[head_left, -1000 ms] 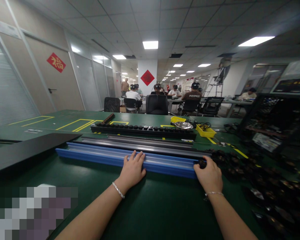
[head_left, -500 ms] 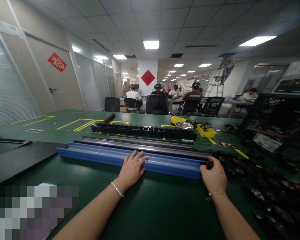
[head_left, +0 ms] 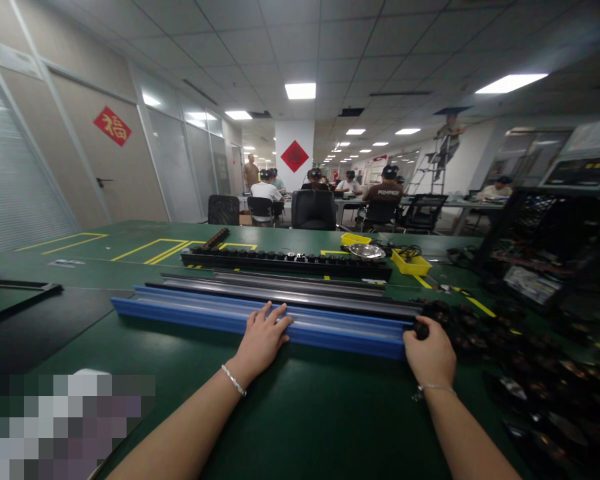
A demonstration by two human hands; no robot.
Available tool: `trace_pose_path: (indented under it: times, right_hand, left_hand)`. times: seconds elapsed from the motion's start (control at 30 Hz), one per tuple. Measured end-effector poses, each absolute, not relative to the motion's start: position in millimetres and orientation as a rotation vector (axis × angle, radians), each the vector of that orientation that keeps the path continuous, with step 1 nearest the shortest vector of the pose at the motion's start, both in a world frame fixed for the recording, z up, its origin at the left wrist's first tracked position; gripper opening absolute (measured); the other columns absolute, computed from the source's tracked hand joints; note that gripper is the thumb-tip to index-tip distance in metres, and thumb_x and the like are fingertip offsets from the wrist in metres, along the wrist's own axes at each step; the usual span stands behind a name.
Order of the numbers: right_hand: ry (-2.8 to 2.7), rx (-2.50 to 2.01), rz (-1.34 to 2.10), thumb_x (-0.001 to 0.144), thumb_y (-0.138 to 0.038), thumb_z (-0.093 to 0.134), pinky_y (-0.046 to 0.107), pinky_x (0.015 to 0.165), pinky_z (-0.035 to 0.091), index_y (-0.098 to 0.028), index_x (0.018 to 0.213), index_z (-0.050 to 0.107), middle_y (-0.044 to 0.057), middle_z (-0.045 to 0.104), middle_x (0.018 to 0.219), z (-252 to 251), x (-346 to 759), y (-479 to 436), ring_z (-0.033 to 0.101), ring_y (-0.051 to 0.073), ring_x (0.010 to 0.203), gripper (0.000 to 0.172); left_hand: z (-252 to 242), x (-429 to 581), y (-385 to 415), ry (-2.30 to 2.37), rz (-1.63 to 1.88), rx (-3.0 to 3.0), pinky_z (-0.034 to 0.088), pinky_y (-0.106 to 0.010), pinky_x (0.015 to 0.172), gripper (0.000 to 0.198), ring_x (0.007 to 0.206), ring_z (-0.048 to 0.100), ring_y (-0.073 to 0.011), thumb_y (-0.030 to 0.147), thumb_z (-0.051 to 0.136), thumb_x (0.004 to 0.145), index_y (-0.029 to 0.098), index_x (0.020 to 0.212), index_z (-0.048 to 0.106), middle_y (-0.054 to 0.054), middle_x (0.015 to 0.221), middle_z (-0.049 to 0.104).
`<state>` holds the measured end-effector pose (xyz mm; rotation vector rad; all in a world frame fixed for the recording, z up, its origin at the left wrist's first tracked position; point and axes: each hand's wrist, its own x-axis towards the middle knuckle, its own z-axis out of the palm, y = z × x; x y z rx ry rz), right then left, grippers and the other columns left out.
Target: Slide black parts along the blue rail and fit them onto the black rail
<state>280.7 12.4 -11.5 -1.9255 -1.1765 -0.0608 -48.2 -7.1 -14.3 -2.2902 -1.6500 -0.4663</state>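
Observation:
A long blue rail lies across the green table in front of me. My left hand rests on its middle with the fingers stretched flat over the top. My right hand is at the rail's right end, fingers curled round a small black round part pressed against that end. Grey and black rails lie just behind the blue one, side by side.
A black strip with a row of knobs, yellow bins and a metal bowl sit farther back. Many loose black parts cover the right side. A black panel lies at left. People sit at desks beyond.
My right hand has shifted slightly right along with the rail's end; the black panel at left has slid farther left and lower. My left hand stays on the rail.

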Motion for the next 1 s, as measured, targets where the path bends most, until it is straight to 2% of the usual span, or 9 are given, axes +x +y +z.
trace_pose_path:
  times: [1.0]
  right_hand:
    - [-1.026,-2.001,-0.013,0.069,-0.032,0.047,0.037,0.075,0.044,-0.018,0.105,0.060,0.014,0.062,0.102,-11,307,11,0.057,0.028,0.089,0.041]
  left_hand:
    - [-19,-50,-3,-1.632,-0.651,-2.341,0.028,-0.053,0.100,0.037,0.128,0.034,-0.0319,0.020,0.061,0.076,0.034,0.111,0.057,-0.002,0.135,0.048]
